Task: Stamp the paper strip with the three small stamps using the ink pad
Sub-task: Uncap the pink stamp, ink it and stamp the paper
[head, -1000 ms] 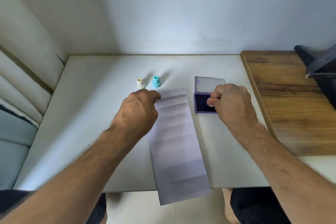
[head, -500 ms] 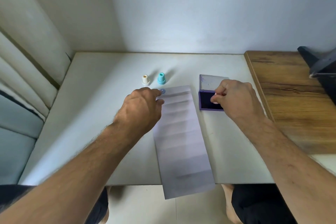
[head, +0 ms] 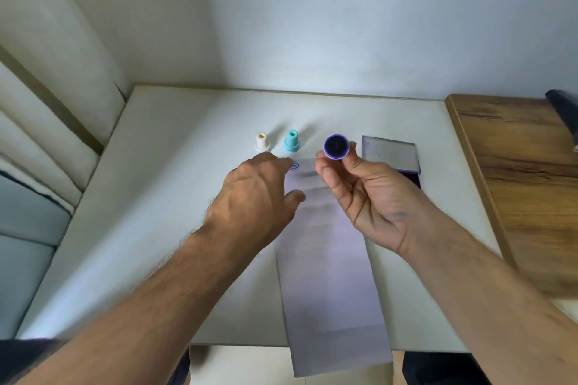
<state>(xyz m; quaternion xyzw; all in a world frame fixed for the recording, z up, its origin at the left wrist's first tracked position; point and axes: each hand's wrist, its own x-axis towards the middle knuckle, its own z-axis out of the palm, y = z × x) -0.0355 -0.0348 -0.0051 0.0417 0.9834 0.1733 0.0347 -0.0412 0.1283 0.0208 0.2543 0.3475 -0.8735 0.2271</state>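
head view: right hand pinches purple stamp above paper strip; left hand relaxed, resting on it.

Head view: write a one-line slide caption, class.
Right hand lifts an inked purple stamp face-up while left hand steadies the paper strip.

Purple-rimmed stamp: face inked dark blue-black. Teal stamp: solid teal. Cream stamp: off-white, tan at top opening. Paper strip: pale lavender-white with faint grey fold bands; one blue circular imprint at far left corner. Ink pad: purple case, grey lid. Table: white. Adjoining surface: brown woodgrain.
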